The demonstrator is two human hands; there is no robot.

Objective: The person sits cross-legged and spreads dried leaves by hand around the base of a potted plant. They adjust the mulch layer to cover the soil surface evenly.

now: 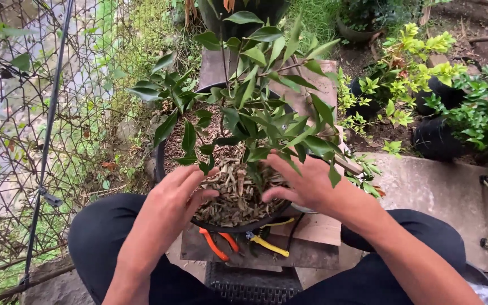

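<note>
Two open hands, left hand (176, 195) and right hand (303, 183), flat on leaf-hidden mulch (235, 195).

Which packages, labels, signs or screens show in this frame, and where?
None in view: only plants, pots, tools and a wire fence.
Both hands rest flat on the mulch of a black pot, with nothing printed on it.

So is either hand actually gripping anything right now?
No. The left hand and right hand lie open, palms down on the mulch in the black pot.
</note>
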